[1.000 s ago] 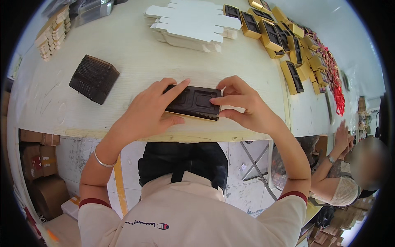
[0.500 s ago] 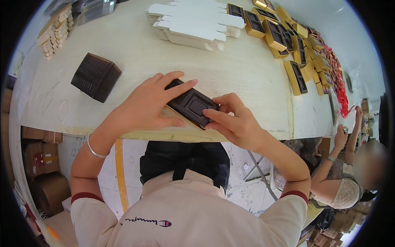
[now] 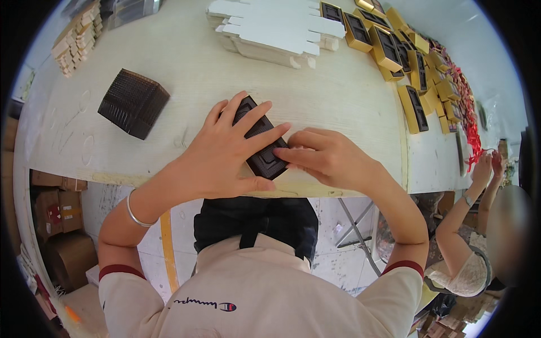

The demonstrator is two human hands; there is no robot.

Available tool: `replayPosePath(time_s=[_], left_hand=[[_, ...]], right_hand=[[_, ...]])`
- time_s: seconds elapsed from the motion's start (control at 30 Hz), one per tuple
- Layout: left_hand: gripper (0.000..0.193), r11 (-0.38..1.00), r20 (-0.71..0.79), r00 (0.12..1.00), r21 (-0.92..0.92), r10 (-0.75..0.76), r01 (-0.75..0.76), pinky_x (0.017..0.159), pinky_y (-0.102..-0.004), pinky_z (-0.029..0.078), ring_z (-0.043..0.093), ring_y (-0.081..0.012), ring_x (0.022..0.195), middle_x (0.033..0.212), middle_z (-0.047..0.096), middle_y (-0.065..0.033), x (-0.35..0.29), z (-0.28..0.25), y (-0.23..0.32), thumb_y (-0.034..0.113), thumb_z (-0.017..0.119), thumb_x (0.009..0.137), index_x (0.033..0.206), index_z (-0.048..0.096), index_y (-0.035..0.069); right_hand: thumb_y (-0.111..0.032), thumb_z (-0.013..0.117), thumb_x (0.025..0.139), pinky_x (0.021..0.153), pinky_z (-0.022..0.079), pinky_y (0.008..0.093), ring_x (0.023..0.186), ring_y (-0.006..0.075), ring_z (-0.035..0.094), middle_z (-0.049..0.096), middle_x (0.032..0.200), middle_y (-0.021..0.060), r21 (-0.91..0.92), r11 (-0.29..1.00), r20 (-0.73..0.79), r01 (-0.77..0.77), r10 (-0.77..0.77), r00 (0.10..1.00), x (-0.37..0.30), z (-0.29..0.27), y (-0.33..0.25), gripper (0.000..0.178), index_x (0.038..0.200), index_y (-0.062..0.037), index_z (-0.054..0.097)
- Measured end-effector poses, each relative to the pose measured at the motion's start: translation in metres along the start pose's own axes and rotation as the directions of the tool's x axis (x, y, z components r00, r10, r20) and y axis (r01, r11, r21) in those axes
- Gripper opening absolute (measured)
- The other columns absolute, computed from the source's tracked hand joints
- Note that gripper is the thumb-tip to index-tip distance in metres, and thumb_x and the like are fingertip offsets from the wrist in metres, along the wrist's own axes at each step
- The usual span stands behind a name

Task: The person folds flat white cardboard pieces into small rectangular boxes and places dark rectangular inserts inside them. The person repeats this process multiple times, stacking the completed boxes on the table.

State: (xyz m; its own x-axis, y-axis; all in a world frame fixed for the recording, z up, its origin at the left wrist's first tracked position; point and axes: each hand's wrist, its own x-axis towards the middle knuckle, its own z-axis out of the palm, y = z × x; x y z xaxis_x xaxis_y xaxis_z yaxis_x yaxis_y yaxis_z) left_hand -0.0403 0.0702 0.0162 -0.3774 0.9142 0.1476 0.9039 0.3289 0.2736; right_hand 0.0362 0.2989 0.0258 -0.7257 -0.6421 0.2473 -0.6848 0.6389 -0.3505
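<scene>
A dark brown plastic tray [image 3: 266, 159] with recessed compartments lies on the pale wooden table [image 3: 186, 67] near its front edge. My left hand [image 3: 225, 149] is spread flat over the tray, fingers apart, covering most of it. My right hand [image 3: 327, 158] touches the tray's right end with its fingertips. The tray is turned lengthwise away from me.
A stack of dark brown trays [image 3: 133, 102] sits at the left. White flat cardboard blanks [image 3: 270, 28] are piled at the back. Gold boxes with dark inserts [image 3: 389, 48] line the right side. Another person's hands [image 3: 487, 166] work at the far right. Cardboard boxes [image 3: 53, 208] stand below the table.
The tray has been rotated from lying crosswise to pointing away from me. My left hand has moved from its left end to lie flat on top.
</scene>
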Motion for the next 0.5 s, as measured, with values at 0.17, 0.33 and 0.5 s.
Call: replayPosePath(time_s=[0.17,0.33,0.5], left_hand=[[0.063,0.994,-0.089,0.993,0.067,-0.076,0.082,0.107,-0.0630,0.019,0.021,-0.0475,0.136,0.149,0.028,-0.0196,-0.007,0.011,0.011,0.042,0.060,0.084,0.139,0.047,0.016],[0.052,0.985,-0.021,0.997,-0.157,-0.071,0.067,0.108,-0.0541,0.024,0.026,-0.0412,0.135,0.148,0.031,-0.0177,-0.002,-0.004,0.000,0.026,0.061,0.085,0.134,0.053,0.013],[0.058,0.977,-0.040,0.994,-0.193,-0.100,0.091,0.109,-0.0498,0.027,0.031,-0.0388,0.132,0.145,0.035,-0.0162,-0.001,-0.008,0.002,0.017,0.071,0.074,0.130,0.056,0.011]], right_hand=[[-0.041,0.073,0.075,0.088,0.048,0.0425,0.107,0.0376,0.056,0.049,0.131,0.0232,-0.084,0.986,-0.050,-0.143,0.139,0.989,-0.002,0.010,-0.023,0.060,0.114,0.0034,0.062],[-0.037,0.075,0.073,0.085,0.046,0.0427,0.102,0.0376,0.056,0.048,0.127,0.0242,0.011,0.969,-0.288,-0.245,0.238,0.928,-0.006,0.035,-0.036,0.060,0.114,0.0044,0.058],[-0.034,0.076,0.072,0.093,0.043,0.0448,0.107,0.0398,0.052,0.048,0.126,0.0294,-0.086,0.937,-0.400,-0.339,0.279,0.873,0.001,0.057,-0.056,0.063,0.113,0.0087,0.054]])
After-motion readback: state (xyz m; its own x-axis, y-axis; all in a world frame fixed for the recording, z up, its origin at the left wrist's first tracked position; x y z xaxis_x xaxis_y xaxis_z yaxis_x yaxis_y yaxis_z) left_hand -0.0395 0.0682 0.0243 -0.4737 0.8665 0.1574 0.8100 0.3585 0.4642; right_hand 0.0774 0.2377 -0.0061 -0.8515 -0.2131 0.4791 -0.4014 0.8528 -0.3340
